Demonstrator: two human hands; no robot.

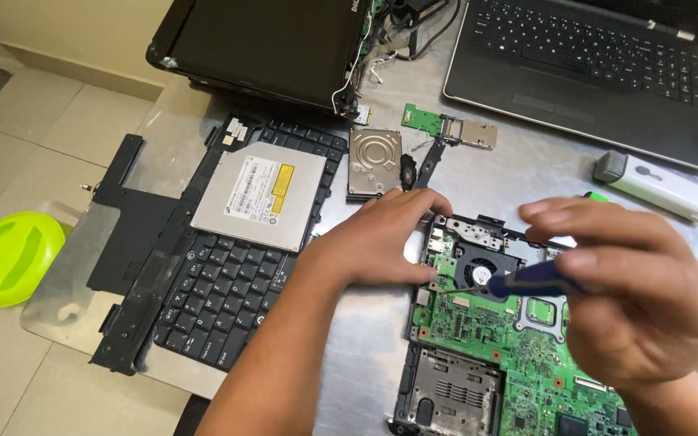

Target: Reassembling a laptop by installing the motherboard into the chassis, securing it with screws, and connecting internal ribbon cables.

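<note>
**Hands on the green board, screwdriver at the fan**

My left hand [381, 238] lies flat, palm down, fingers spread and loose, pressing on the upper left edge of the green circuit board [486, 339]. It grips nothing; fingertips reach just past the board's top left corner.

My right hand [636, 291] is over the right half of the board, fingers curled tight round the dark blue handle of a screwdriver [527, 280]. The tool lies nearly level, pointing left, its tip at the small black fan [478, 266] set in the board's upper left part. Whether the tip touches the fan, I cannot tell.

Round the board, on the grey table [365, 339]:
- Left of it, a loose black keyboard [228, 291] with a flat silver disc drive [258, 195] lying on top.
- Above its top left corner, a bare hard drive [375, 161], and near that a small green card [438, 127] with a metal slot.
- Further up, a stripped black laptop [260, 44], wires hanging out.
- Upper right of it, a whole open laptop [591, 69].
- Right and above, a white and grey block-shaped thing [656, 184].
- Far left, beyond the keyboard, a lime green plastic dish [11, 257], down on the tiled floor.
</note>
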